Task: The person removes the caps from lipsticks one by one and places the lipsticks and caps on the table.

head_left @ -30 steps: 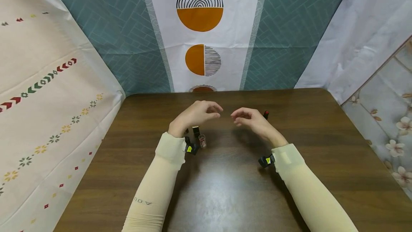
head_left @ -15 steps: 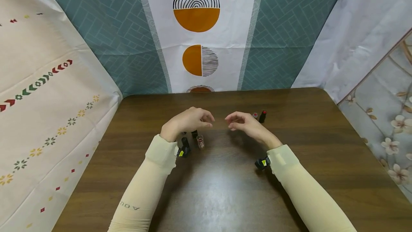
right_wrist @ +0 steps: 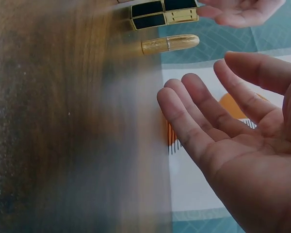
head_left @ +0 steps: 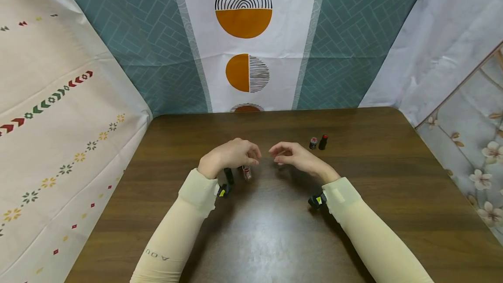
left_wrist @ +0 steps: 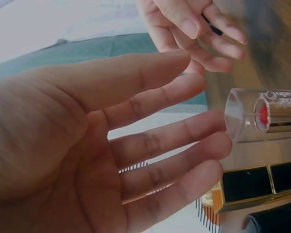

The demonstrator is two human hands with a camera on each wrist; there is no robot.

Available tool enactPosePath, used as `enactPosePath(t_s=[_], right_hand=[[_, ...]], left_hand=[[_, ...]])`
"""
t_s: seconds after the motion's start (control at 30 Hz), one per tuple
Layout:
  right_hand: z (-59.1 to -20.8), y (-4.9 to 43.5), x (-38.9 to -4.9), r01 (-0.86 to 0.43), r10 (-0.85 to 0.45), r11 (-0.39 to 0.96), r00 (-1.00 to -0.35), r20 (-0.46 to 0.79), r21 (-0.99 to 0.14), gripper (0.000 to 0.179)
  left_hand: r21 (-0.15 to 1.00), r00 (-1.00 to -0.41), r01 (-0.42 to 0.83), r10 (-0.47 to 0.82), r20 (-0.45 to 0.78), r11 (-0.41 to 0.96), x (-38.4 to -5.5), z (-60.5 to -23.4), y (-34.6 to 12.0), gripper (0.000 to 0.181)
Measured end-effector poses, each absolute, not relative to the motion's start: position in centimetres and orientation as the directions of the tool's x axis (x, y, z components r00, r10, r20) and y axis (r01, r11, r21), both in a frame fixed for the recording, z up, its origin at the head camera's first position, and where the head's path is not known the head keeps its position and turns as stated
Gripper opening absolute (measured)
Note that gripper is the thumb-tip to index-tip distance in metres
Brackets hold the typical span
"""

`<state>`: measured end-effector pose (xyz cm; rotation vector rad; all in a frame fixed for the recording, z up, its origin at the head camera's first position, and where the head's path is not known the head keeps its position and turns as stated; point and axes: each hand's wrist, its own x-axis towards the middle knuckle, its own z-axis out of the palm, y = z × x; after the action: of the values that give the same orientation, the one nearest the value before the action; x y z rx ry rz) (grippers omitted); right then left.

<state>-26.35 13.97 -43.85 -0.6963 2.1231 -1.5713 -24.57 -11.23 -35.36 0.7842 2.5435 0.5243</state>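
My left hand (head_left: 231,157) hovers over the table, holding nothing, its fingers loosely bent. Below it stand a clear-cased lipstick (left_wrist: 281,114) with a red tip inside, a black lipstick with gold edges (left_wrist: 247,184) and a plain black tube (head_left: 229,176). Facing it across a small gap is my right hand (head_left: 300,158), also bare, thumb apart from the relaxed fingers. In the right wrist view, a gold lipstick tube (right_wrist: 169,43) stands beside the black-and-gold one, partly blurred; in the head view the left hand covers it.
Toward the back right of the wooden table (head_left: 353,152) stand a dark tube with a red top (head_left: 323,142) and a shorter, clear-looking one with red on top (head_left: 313,143). Patterned cloth (head_left: 251,21) hangs behind the table's far edge.
Both hands have come nearer to me and lower, drifting slightly left. The two small tubes at the back right, earlier partly covered by the right hand, now show fully.
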Motion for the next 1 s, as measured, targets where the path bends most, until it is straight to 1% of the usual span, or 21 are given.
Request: enactPosePath(t_s=[0.3, 0.4, 0.73, 1.0], right_hand=[[-44.2, 13.6, -26.3, -0.158, -0.631, 0.235, -0.776, -0.027, -0.959, 0.035], [-44.3, 13.5, -26.3, -0.157, -0.636, 0.235, -0.771, -0.03, -0.959, 0.033], [-44.4, 12.4, -26.1, -0.128, -0.649, 0.215, -0.759, -0.043, -0.968, 0.034], [-45.1, 11.5, -25.9, -0.064, -0.669, 0.212, -0.737, -0.097, -0.975, 0.04]], left_hand=[[0.439, -0.728, 0.407, 0.575, -0.374, 0.801, -24.3, -36.1, -11.1, 0.034], [0.427, -0.728, 0.4, 0.564, -0.39, 0.811, -24.3, -36.4, -11.1, 0.034], [0.393, -0.753, 0.38, 0.527, -0.393, 0.837, -23.8, -36.8, -11.3, 0.029], [0.391, -0.762, 0.383, 0.525, -0.379, 0.837, -23.6, -37.4, -11.4, 0.024]])
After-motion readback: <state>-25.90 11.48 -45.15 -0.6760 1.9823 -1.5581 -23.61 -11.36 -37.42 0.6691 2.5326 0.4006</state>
